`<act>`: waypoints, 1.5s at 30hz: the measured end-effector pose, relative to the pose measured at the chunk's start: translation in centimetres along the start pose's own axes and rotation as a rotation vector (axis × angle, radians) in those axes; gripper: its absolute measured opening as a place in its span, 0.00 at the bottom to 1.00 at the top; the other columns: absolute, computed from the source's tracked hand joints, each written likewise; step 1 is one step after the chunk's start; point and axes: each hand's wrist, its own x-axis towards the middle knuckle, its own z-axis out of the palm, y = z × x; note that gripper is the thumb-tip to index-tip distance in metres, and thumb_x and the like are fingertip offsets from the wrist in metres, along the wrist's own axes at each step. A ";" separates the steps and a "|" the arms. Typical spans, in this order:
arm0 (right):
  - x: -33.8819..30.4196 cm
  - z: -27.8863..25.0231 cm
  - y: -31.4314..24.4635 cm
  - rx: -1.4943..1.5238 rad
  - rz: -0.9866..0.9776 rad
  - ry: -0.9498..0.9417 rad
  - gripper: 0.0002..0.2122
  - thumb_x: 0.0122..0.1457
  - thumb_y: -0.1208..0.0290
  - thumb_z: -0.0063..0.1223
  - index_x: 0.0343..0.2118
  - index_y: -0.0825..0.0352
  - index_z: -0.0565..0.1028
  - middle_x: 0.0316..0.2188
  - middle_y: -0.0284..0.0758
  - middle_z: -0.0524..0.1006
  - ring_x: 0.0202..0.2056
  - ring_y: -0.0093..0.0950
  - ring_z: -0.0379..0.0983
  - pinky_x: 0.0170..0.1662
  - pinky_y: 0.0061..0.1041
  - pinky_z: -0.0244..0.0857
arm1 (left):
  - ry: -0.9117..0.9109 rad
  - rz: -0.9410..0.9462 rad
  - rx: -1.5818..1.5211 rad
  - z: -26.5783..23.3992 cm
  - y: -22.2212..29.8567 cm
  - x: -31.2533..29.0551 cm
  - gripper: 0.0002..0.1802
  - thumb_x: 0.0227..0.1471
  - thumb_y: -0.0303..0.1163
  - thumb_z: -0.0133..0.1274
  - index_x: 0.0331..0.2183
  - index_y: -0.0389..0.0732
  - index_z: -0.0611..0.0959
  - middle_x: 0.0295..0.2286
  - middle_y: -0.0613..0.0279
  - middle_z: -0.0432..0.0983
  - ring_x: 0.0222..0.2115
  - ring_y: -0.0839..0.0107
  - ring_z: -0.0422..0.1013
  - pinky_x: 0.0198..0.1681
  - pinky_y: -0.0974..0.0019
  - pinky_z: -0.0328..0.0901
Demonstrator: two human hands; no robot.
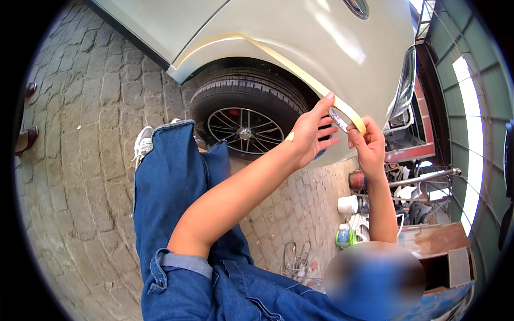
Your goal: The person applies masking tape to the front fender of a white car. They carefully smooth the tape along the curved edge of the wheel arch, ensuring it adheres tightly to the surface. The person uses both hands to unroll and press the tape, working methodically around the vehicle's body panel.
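Note:
A roll of pale yellow masking tape (350, 113) is pinched at its lower right edge by the thumb and fingers of my right hand (368, 143). From the roll, an unwound tape strip (289, 65) runs up and left to the light-coloured car fender (300, 32), where tape also follows the wheel arch edge. My left hand (315, 131) is beside the roll, its fingers spread and its thumb tip touching the strip. A small yellowish scrap (289, 137) is stuck near my left wrist. Below the arch is the car wheel (244, 134), with a black tyre and spoked rim.
The ground is stone paving (96, 160). At the right are a white bucket (347, 204), a green-and-white tub (345, 238), a metal pipe (425, 177) and piled parts. A coiled cable (296, 259) lies on the paving. Another person's shoe (28, 140) shows at the far left.

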 end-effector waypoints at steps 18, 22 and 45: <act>4.1 0.1 -1.7 -0.079 0.195 -0.212 0.22 0.63 0.56 0.53 0.48 0.72 0.75 0.41 0.34 0.79 0.45 0.23 0.73 0.51 0.25 0.64 | -0.051 0.308 0.243 -1.3 0.2 0.1 0.48 0.49 0.38 0.67 0.61 0.32 0.56 0.53 0.46 0.64 0.56 0.60 0.65 0.58 0.58 0.63; 5.8 0.9 -2.6 -0.089 0.336 -0.289 0.18 0.65 0.58 0.51 0.45 0.72 0.78 0.34 0.31 0.80 0.37 0.19 0.73 0.45 0.21 0.65 | 0.030 0.277 0.218 -1.4 -1.1 0.7 0.42 0.48 0.38 0.68 0.56 0.33 0.62 0.50 0.49 0.68 0.52 0.64 0.69 0.54 0.63 0.66; 3.6 0.6 -3.5 0.014 0.558 -0.322 0.26 0.72 0.50 0.29 0.31 0.69 0.74 0.16 0.31 0.73 0.13 0.15 0.57 0.20 0.19 0.57 | -0.162 -0.112 0.042 -0.5 -2.0 -0.7 0.27 0.61 0.54 0.47 0.48 0.40 0.71 0.34 0.56 0.78 0.44 0.64 0.75 0.57 0.57 0.62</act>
